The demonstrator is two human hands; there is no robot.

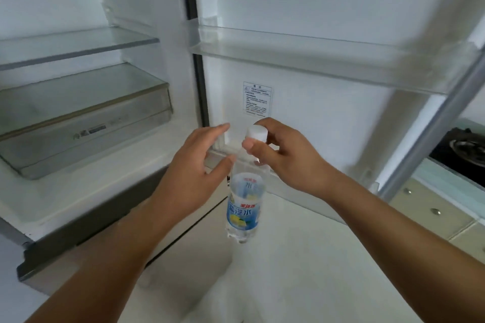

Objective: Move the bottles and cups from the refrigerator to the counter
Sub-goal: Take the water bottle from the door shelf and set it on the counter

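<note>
A clear plastic bottle (243, 207) with a blue label and a white cap hangs in the air in front of the open refrigerator door (315, 118). My right hand (283, 155) grips it by the neck just below the cap, thumb and fingers pinched around it. To the left of the bottle my left hand (199, 165) is spread, its fingertips close to the bottle's shoulder; whether they touch it I cannot tell. No cups are in view.
The refrigerator's glass shelves (78, 44) and a grey drawer (84, 123) are on the left. A clear door bin (328, 60) runs across the door above my hands. At the right edge is a counter with a black gas stove (462, 147) and tiled front below it.
</note>
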